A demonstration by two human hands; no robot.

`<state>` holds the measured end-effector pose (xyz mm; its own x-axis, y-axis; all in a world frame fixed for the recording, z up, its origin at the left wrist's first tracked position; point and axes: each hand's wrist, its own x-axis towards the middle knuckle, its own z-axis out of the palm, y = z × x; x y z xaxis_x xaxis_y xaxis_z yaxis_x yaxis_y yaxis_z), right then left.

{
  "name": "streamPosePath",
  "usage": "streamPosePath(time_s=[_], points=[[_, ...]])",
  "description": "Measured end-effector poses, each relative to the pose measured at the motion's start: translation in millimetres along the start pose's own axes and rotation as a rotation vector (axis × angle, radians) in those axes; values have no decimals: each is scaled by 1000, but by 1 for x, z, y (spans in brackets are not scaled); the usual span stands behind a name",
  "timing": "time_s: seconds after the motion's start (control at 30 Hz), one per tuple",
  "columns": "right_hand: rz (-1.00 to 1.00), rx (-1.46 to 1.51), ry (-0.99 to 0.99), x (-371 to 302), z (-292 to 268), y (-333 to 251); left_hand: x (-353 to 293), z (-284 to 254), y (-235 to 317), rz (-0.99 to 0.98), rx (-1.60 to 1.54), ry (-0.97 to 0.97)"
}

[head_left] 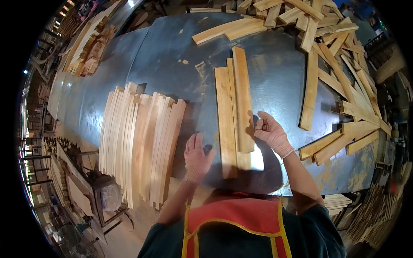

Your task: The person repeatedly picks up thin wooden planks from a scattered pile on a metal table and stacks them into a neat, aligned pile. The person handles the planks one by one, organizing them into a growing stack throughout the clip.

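The gloved left hand (198, 159) points its fingers forward, thumb spread, empty, between a row of pale wooden slats (140, 139) and three wooden boards (244, 103) lying on the dark tabletop (167, 60). The gloved right hand (272, 132), loosely half-curled and gripping nothing, is just beside the boards' right edge; contact is unclear.

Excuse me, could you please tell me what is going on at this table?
A person stands at a dark table sorted with wood, with neither hand seen gripping anything. The left hand is open, between a tight row of boards and three boards laid lengthwise in front. The right hand, fingers partly curled, is at the three boards' right edge; whether it touches is unclear. A loose heap lies at the far right.
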<state>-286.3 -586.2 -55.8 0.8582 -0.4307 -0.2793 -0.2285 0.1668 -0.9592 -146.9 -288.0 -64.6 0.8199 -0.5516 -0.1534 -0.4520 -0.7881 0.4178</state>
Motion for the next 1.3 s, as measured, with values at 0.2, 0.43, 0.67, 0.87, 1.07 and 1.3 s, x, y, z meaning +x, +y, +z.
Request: streamPosePath(time_s=[0.2,0.43,0.67,0.87,1.07,1.3], points=[[-102,-1049,183,41,31,9,41,50,35,-78,111,-59],[140,420,174,10,116,7,28,22,46,-336,-600,-183],[400,550,38,3,160,20,-1,-5,-40,-281,-695,-130],[186,-135,-75,-54,239,51,-41,-103,-54,-379,-32,-206],[-271,-515,-621,-34,295,112,-36,-61,-80,-10,178,58],[49,-956,38,1,47,-20,-48,-53,-96,63,415,17]])
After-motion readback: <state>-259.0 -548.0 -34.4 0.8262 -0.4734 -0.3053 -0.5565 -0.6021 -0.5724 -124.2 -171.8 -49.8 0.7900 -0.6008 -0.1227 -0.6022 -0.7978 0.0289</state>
